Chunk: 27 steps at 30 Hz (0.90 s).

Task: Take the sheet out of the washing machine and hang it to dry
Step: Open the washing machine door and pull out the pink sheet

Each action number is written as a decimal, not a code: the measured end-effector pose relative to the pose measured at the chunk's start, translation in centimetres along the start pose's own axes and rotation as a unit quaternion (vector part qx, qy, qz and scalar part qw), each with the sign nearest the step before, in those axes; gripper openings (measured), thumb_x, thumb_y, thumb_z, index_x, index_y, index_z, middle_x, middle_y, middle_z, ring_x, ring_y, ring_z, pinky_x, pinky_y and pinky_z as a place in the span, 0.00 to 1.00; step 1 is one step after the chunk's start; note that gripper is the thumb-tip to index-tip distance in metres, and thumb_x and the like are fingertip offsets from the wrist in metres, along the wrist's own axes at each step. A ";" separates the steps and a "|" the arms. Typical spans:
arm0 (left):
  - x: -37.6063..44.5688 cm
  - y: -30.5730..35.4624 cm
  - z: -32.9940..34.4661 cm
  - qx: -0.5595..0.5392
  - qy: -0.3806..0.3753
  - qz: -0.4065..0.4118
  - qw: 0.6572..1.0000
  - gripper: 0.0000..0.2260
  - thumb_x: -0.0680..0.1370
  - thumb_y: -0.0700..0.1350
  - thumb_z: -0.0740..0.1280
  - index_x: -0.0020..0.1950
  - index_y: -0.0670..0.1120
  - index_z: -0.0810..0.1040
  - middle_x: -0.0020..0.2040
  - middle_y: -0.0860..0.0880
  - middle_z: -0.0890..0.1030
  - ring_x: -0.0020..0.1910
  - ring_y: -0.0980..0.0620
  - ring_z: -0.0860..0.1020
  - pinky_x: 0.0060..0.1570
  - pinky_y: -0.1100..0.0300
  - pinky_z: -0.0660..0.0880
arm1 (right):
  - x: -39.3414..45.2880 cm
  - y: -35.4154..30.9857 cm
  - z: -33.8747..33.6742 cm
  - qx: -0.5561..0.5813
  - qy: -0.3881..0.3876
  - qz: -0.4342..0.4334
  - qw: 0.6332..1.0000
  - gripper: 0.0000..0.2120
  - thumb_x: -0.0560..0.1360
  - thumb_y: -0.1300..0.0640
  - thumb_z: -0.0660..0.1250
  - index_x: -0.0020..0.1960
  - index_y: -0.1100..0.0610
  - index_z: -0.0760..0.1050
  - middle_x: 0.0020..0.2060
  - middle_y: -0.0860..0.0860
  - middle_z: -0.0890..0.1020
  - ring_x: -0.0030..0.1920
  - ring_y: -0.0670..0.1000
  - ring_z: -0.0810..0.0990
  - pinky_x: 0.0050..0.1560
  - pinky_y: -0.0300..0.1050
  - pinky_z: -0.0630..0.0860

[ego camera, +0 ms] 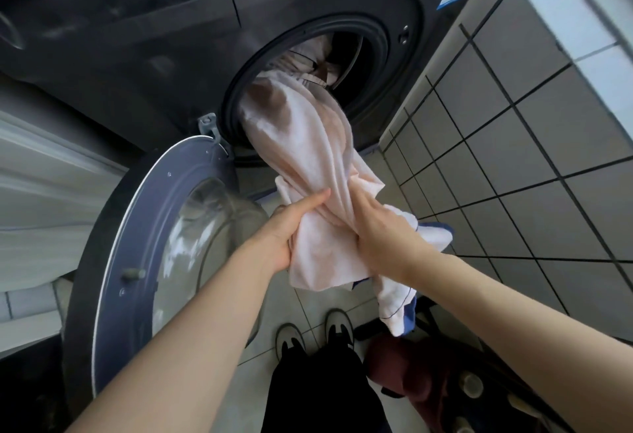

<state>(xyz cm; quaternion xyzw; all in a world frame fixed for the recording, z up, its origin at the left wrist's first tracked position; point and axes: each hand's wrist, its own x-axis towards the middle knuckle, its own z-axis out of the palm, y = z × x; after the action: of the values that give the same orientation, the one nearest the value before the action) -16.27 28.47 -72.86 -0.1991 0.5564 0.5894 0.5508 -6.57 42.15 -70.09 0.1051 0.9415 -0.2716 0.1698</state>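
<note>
The round door hangs wide open. The left hand holds the pale pink sheet, thumb on top. The sheet runs from the washing machine drum. The right hand seems to grab it too.

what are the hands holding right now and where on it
Both hands grip the pale pink sheet at its bunched, pulled-out end: the left hand from the left side, the right hand beside it. The rest trails back into the washing machine drum.
</note>
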 end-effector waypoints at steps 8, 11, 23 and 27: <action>0.3 0.9 0.3 0.049 0.047 -0.031 0.997 0.28 0.61 0.57 0.79 0.56 0.44 0.81 0.46 0.43 0.85 0.43 0.45 0.84 0.50 0.51 0.80 | -1.4 0.1 3.4 -0.201 -0.016 -0.171 0.964 0.35 0.70 0.63 0.39 0.78 0.56 0.47 0.76 0.55 0.57 0.74 0.55 0.61 0.31 0.48 0.79; -0.1 0.9 0.5 0.053 0.069 -0.047 0.995 0.11 0.69 0.47 0.76 0.45 0.42 0.81 0.36 0.43 0.83 0.32 0.46 0.82 0.38 0.57 0.80 | -1.6 -0.4 3.2 -0.102 -0.012 -0.201 0.974 0.32 0.72 0.60 0.48 0.77 0.57 0.52 0.75 0.52 0.60 0.76 0.51 0.54 0.55 0.52 0.78; -2.8 -1.0 -0.5 0.092 0.260 0.104 0.956 0.26 0.65 0.44 0.74 0.61 0.50 0.71 0.54 0.50 0.80 0.51 0.48 0.79 0.57 0.51 0.77 | 0.8 1.3 1.5 0.047 0.057 -0.005 0.997 0.33 0.74 0.62 0.65 0.74 0.53 0.54 0.71 0.51 0.62 0.63 0.56 0.71 0.61 0.52 0.72; -5.0 -1.3 -0.9 0.132 0.292 0.153 0.935 0.39 0.58 0.51 0.73 0.67 0.55 0.62 0.59 0.54 0.75 0.54 0.52 0.77 0.57 0.51 0.75 | 3.9 1.8 3.3 0.002 -0.017 0.035 0.999 0.54 0.70 0.52 0.74 0.76 0.48 0.35 0.75 0.52 0.53 0.70 0.61 0.64 0.69 0.54 0.65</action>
<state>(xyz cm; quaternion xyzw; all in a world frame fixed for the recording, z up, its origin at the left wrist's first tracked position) -13.93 25.29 -69.45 -0.2001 0.7896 0.5034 0.2882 -8.74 42.22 -75.02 0.1334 0.9336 -0.2691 0.1952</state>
